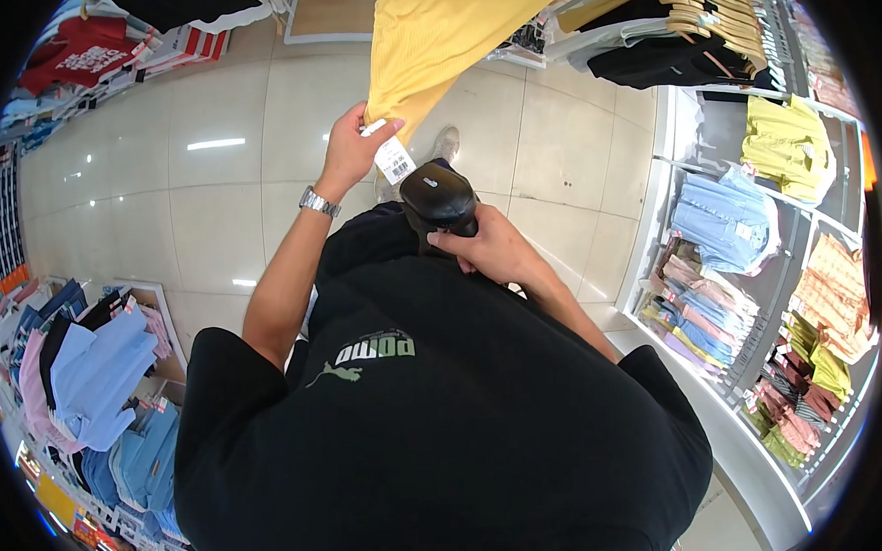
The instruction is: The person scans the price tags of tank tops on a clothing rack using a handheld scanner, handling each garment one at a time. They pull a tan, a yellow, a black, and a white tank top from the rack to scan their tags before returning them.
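My left hand, with a watch on its wrist, pinches a white price tag at the lower edge of a yellow garment. The tag carries a printed barcode and faces up toward me. Wrapped round the handle of a black barcode scanner is my right hand, just below and to the right of the tag. The scanner's head points toward the tag, a small gap apart from it. The garment's upper part runs out of view at the top.
Wooden hangers with dark and light clothes hang at the upper right. Shelves on the right hold a yellow shirt, a blue shirt and folded clothes. Blue shirts hang at the left. Tiled floor lies between the racks.
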{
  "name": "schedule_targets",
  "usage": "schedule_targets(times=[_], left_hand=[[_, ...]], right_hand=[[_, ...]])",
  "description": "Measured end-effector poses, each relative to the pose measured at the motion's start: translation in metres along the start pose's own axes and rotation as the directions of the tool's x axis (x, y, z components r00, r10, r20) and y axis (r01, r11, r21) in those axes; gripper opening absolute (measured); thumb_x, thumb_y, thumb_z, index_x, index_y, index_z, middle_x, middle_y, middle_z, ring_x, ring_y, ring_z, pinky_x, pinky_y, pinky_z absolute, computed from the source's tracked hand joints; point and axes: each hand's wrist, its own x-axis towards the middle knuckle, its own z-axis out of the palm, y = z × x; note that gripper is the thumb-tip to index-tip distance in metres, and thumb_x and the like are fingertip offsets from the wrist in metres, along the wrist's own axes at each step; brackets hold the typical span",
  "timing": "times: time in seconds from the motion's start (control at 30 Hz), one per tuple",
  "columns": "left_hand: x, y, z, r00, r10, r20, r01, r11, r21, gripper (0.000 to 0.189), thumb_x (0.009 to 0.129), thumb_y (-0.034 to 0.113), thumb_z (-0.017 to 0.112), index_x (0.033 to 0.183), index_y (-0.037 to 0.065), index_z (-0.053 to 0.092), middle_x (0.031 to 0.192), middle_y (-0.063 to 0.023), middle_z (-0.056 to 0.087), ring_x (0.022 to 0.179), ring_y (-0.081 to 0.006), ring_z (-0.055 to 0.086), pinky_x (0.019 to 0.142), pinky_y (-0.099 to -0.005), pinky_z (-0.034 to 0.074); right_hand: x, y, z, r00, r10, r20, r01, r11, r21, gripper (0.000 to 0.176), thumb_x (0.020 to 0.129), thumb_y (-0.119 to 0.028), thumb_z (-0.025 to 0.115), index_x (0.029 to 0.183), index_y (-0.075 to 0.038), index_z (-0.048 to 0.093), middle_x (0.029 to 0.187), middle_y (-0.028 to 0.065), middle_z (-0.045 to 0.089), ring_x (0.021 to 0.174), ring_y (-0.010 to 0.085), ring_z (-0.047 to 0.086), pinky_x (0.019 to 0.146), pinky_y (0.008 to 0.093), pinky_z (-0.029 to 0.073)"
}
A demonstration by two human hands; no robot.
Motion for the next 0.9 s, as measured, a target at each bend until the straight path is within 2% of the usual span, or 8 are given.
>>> schedule_targets(times=[0.23,0.4,0.5,0.63,0.73,0.77,0.83,0.9], left_hand=[[0.002,-0.003,0.002,1.0,-0.005,-0.023,0.004,1.0,-0.02,0.026,0.092,0.014,0.073,0.111,-0.001,0.063,0.086,-0.0015,0.068,0.071,-0.0055,0.061,0.062,-0.0241,0.049],[0.015,-0.038,-0.007,1.0,0.015,-0.021,-0.013,0.998,0.064,0.027,0.095,0.017,0.067,0.114,-0.001,0.063,0.089,-0.0032,0.069,0.077,-0.0075,0.061,0.068,-0.0262,0.05],[0.027,-0.061,-0.016,1.0,-0.001,-0.018,0.005,0.973,0.229,0.028,0.095,0.014,0.067,0.117,-0.001,0.061,0.094,-0.0059,0.069,0.084,-0.0107,0.063,0.076,-0.0285,0.051],[0.045,-0.07,-0.022,1.0,-0.004,-0.01,0.008,0.921,0.39,0.045,0.091,0.015,0.069,0.129,0.001,0.051,0.1,-0.0123,0.068,0.091,-0.0209,0.066,0.082,-0.035,0.052],[0.061,-0.051,-0.019,0.995,-0.027,-0.1,0.074,0.86,0.506,0.053,0.089,0.015,0.07,0.134,0.002,0.045,0.111,-0.0131,0.064,0.103,-0.0236,0.063,0.088,-0.0389,0.051],[0.071,-0.046,-0.02,0.994,0.04,-0.103,0.022,0.842,0.539,0.052,0.089,0.015,0.07,0.133,0.004,0.045,0.117,-0.0142,0.061,0.108,-0.0241,0.061,0.089,-0.0397,0.051],[0.089,-0.01,-0.013,0.964,0.247,-0.097,-0.139,0.783,0.606,0.049,0.088,0.012,0.069,0.131,0.004,0.048,0.115,-0.014,0.062,0.107,-0.0262,0.061,0.09,-0.0401,0.05],[0.104,0.038,-0.005,0.882,0.466,-0.074,-0.31,0.689,0.655,0.045,0.088,0.01,0.067,0.129,0.003,0.05,0.113,-0.0141,0.062,0.106,-0.0284,0.061,0.091,-0.0405,0.05]], right_hand=[[0.006,0.005,-0.003,1.0,-0.011,-0.005,0.011,1.0,0.014,0.035,0.09,-0.023,0.072,0.108,0.003,0.058,0.079,0.005,0.061,0.053,0.0108,0.055,0.052,0.029,0.047],[0.011,0.002,-0.005,0.985,-0.084,-0.15,0.1,0.989,0.105,0.033,0.089,-0.017,0.073,0.111,0.001,0.057,0.08,0.0051,0.062,0.055,0.0107,0.057,0.052,0.0285,0.048],[0.028,0.022,-0.009,0.949,-0.245,-0.198,0.281,0.942,0.183,0.028,0.09,-0.014,0.072,0.109,0.0,0.056,0.081,0.0049,0.063,0.06,0.0105,0.059,0.055,0.0278,0.05],[0.039,0.022,-0.025,0.921,-0.273,-0.278,0.342,0.908,0.243,0.029,0.09,-0.015,0.073,0.106,0.001,0.055,0.081,0.0038,0.063,0.063,0.0102,0.06,0.057,0.0278,0.05],[0.055,0.033,-0.039,0.877,-0.302,-0.374,0.394,0.897,0.201,0.029,0.089,-0.015,0.073,0.105,0.002,0.055,0.08,0.0038,0.062,0.064,0.0096,0.06,0.058,0.027,0.05],[0.059,0.034,-0.044,0.869,-0.308,-0.387,0.416,0.879,0.235,0.028,0.089,-0.014,0.073,0.104,0.001,0.055,0.08,0.0036,0.062,0.064,0.0097,0.06,0.059,0.0267,0.051],[0.061,0.031,-0.055,0.838,-0.333,-0.432,0.466,0.849,0.25,0.028,0.089,-0.014,0.073,0.103,0.001,0.055,0.08,0.0034,0.062,0.065,0.0101,0.06,0.059,0.027,0.051],[0.062,0.026,-0.064,0.815,-0.345,-0.465,0.499,0.826,0.262,0.027,0.089,-0.014,0.073,0.103,0.001,0.055,0.08,0.0034,0.062,0.065,0.0103,0.06,0.059,0.0272,0.051]])
